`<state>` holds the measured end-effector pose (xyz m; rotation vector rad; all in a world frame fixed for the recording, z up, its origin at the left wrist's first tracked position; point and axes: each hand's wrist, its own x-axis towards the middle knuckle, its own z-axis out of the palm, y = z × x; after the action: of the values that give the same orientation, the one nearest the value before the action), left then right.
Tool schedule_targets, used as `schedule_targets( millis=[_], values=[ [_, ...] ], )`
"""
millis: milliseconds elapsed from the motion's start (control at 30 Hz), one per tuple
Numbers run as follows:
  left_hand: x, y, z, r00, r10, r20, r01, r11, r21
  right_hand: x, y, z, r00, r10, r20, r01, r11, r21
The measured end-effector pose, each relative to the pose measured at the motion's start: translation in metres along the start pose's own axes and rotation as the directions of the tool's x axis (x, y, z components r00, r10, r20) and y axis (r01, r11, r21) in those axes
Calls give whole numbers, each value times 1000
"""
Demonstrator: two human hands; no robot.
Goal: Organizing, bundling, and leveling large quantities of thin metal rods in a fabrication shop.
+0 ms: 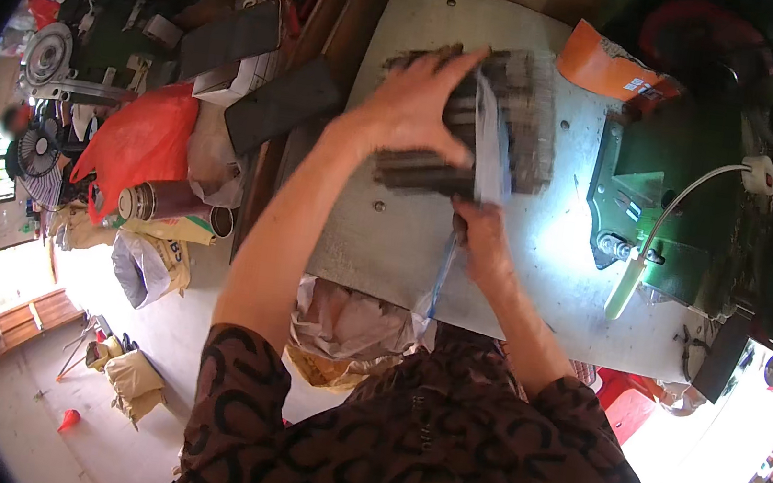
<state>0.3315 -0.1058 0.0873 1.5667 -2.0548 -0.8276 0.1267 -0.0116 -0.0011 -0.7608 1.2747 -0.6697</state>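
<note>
On the pale metal worktop lies a flat stack of dark grey-brown strips [534,115], blurred by motion. My left hand [410,107] is spread over the left part of that stack, thumb and fingers wide apart. A whitish, see-through plastic strip [491,148] runs down across the stack, just right of my left thumb. Its lower part is pinched in my right hand [486,237], below the stack. From under that hand a thin bluish length of the plastic hangs toward the worktop's near edge. Where my left fingertips touch the stack is blurred.
To the right stands a green machine [689,211] with a lit lamp [627,288] on a white cable. An orange carton piece [611,66] lies behind it. At left are a dark phone-like slab [284,105], a red plastic bag [143,139] and a thermos flask [165,202]. A lined sack [347,328] stands below the edge.
</note>
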Motion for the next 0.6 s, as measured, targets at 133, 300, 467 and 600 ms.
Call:
schedule_targets(
  millis=[133, 300, 467, 600],
  values=[
    [36, 3, -12, 998, -30, -49, 32, 999, 32, -2, -95, 4, 986, -76, 146, 73, 997, 29],
    [81, -28, -9, 965, 64, -254, 59, 892, 449, -16, -26, 7, 975, -51, 217, 96, 974, -206],
    [99, 5, -44, 983, -184, -31, 182, 909, 375, -12, 9, -58, 977, -149, 154, 214, 643, -736],
    [72, 0, -48, 980, 154, -123, -127, 970, 207, 0, -54, -54, 885, -437, 158, 300, 278, -913]
  ],
)
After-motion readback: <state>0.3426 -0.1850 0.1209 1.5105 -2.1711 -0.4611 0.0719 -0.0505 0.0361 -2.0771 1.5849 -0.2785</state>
